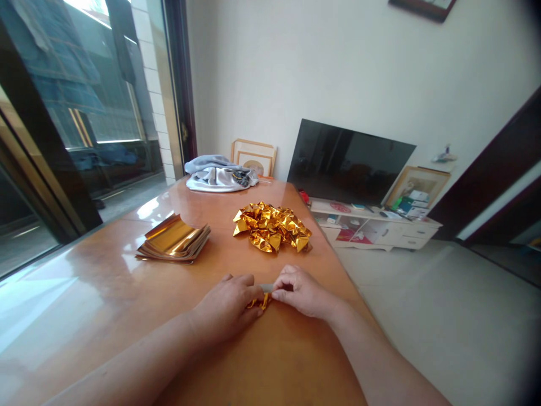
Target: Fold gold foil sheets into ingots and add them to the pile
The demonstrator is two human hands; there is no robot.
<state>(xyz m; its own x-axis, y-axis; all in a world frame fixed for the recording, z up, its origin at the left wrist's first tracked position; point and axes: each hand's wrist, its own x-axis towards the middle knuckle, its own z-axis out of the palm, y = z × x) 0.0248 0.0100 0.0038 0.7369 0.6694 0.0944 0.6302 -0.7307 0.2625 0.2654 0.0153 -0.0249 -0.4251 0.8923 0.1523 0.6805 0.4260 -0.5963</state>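
Near the front of the wooden table, my left hand and my right hand meet over a small piece of gold foil paper, partly folded, with a greyish back side showing between them. The left fingers are closed on its left part. On its right edge, the right thumb and forefinger pinch together. Much of the paper is hidden under the fingers. Beyond the hands lies a heap of folded gold foil pieces. To the left is a stack of flat gold foil sheets, its top sheet curling.
The glossy wooden table ends at a right edge, with tiled floor below. Bundled grey-blue cloth lies at its far end. A television stands on a white cabinet beyond. Sliding glass doors are at the left.
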